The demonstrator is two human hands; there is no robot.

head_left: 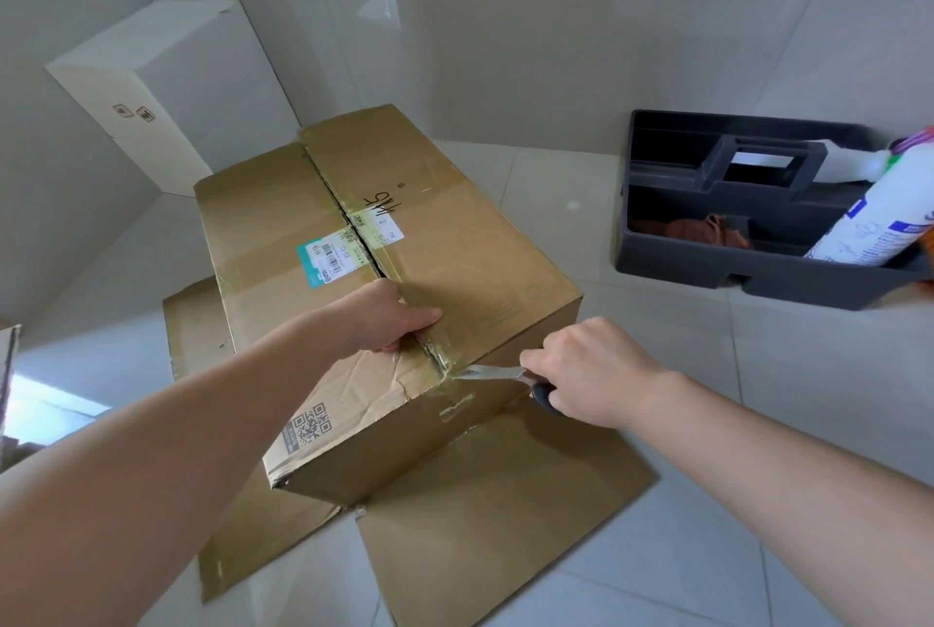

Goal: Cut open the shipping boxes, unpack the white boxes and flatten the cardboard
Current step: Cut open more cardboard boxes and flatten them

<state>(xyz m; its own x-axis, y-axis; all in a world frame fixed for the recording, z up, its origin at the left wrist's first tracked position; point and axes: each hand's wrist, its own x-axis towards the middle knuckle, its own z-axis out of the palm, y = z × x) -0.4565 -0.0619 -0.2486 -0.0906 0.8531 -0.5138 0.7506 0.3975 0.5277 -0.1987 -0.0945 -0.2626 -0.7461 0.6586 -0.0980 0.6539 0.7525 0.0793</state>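
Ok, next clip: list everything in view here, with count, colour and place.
Brown cardboard shipping box: one, brown, centre, top seam slit, on the flattened cardboard.
Flattened brown cardboard sheet: at least one, brown, on the floor under the box.
Tall white carton: one, white, far left corner.
Dark grey plastic caddy: one, grey, right.
White plastic bottle: one, white, leaning in the caddy.
Scissors: one, metal blades, at the box's near edge.
Left hand: on the box top.
Right hand: grips the scissors.

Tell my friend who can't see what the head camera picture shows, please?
A person's right hand pushes scissors into the taped seam of a brown shipping box while the left hand holds its top. The box sits on flattened cardboard, with a white box behind.
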